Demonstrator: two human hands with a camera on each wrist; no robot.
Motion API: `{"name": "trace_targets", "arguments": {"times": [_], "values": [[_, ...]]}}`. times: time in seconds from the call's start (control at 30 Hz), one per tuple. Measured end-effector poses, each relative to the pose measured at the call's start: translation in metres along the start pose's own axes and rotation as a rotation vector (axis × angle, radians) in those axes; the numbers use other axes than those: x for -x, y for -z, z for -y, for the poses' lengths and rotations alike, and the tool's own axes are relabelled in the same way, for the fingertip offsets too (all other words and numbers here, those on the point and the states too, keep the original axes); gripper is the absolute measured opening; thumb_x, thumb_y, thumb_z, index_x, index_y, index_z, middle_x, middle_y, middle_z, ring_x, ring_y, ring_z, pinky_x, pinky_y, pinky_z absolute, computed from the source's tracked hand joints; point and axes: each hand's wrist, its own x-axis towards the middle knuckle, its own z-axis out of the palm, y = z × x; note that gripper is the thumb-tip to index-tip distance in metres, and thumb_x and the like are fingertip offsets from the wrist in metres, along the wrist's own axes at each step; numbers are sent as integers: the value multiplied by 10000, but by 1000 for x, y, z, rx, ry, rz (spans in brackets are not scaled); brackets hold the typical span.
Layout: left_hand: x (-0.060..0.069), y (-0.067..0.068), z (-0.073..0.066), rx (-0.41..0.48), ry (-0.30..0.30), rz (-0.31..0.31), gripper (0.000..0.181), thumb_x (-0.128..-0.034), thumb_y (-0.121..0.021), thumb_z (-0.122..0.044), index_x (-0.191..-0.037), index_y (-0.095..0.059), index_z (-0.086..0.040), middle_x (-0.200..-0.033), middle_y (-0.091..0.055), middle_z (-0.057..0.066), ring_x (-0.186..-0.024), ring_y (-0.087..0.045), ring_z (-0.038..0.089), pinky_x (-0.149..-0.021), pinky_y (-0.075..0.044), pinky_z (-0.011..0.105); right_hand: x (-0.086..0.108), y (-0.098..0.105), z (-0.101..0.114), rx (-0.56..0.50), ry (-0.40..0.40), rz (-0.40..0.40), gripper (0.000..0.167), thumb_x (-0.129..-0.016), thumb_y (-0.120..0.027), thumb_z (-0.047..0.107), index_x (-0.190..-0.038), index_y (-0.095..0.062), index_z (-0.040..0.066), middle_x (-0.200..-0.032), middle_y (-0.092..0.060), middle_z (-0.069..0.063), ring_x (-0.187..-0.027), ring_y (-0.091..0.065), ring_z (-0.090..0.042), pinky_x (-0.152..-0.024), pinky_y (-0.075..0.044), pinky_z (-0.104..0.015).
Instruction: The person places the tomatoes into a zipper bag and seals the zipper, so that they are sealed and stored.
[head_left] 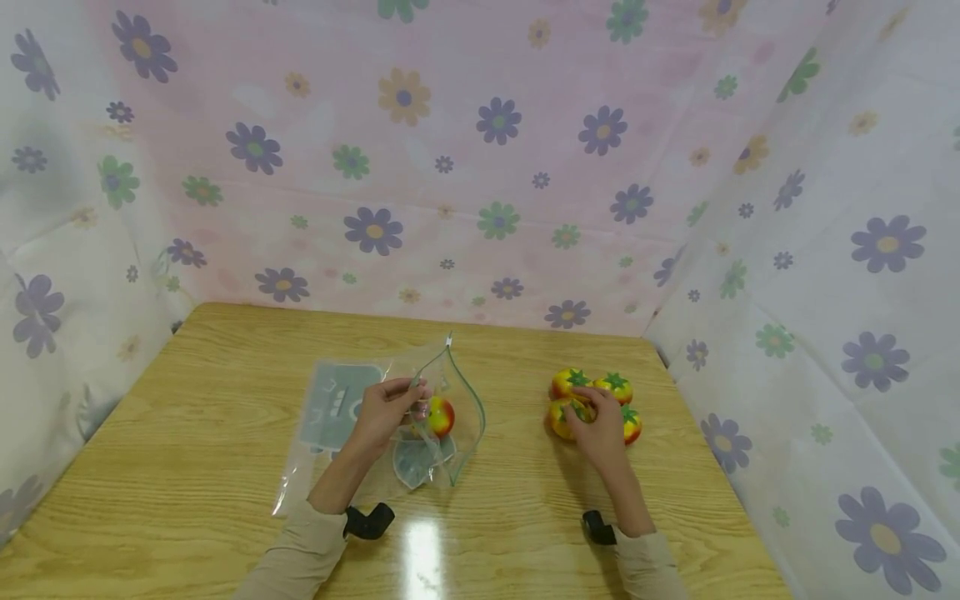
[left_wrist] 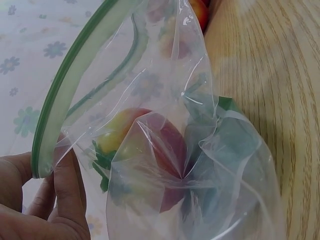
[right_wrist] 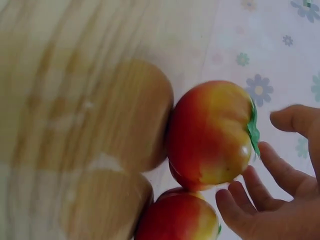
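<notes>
My left hand [head_left: 381, 415] pinches the green-edged mouth of a clear zip bag [left_wrist: 150, 90] between thumb and fingers. The bag's mouth gapes to the right. Inside it lies a red-and-yellow tomato [head_left: 443, 416] with a green leafy top, seen through the plastic in the left wrist view. At the right, my right hand [head_left: 602, 435] is over a cluster of several similar tomatoes [head_left: 615, 385]. The right wrist view has its thumb and fingers spread around the leafy top of one tomato [right_wrist: 210, 135], not closed on it; whether a fingertip touches it I cannot tell.
Under and left of the held bag, a flat clear bag with a grey-blue printed panel [head_left: 330, 408] lies on the wooden table [head_left: 225, 467]. Flower-patterned cloth [head_left: 450, 192] encloses the table at the back and both sides.
</notes>
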Motion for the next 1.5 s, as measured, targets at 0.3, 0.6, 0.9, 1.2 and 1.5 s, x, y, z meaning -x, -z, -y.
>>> {"name": "trace_targets", "arguments": {"times": [0.3, 0.6, 0.9, 1.2, 1.5], "values": [[3, -1, -1, 13, 4, -5, 317, -1015, -637, -93, -1245, -634, 125, -919, -767, 38, -698, -687, 67, -674, -597, 204, 6, 12, 1, 146, -23, 161, 496, -887, -779, 64, -1328, -593, -65, -1326, -566, -295, -1267, -511, -461, -1069, -434, -602], [3, -2, -2, -5, 3, -3, 299, -1014, -644, -107, -1222, -653, 107, -907, -766, 23, -686, -682, 64, -635, -566, 188, 9, 16, -1, 136, -34, 197, 574, -851, -802, 14, -1353, -551, -105, -1325, -561, -305, -1191, -562, -449, -988, -503, -566], [2, -1, -1, -12, 10, -7, 306, -1017, -638, -107, -1241, -648, 101, -931, -767, 36, -692, -681, 66, -628, -551, 186, 6, 13, -1, 124, -50, 214, 562, -858, -823, 68, -1332, -571, -100, -1306, -594, -305, -1188, -595, -443, -977, -526, -550], [1, -3, 0, 11, 12, 2, 301, -1016, -634, -89, -1241, -646, 110, -922, -765, 33, -700, -689, 67, -664, -590, 203, 3, 14, 2, 77, -110, 237, 570, -834, -839, 50, -1332, -596, -86, -1334, -594, -305, -1200, -613, -461, -950, -562, -523], [-2, -5, 0, 6, 17, 6, 309, -1018, -640, -118, -1231, -652, 105, -921, -763, 35, -705, -692, 74, -667, -587, 203, 3, 12, 0, 61, -107, 211, 564, -792, -863, 26, -1300, -637, -66, -1318, -613, -284, -1172, -635, -438, -936, -575, -504]]}}
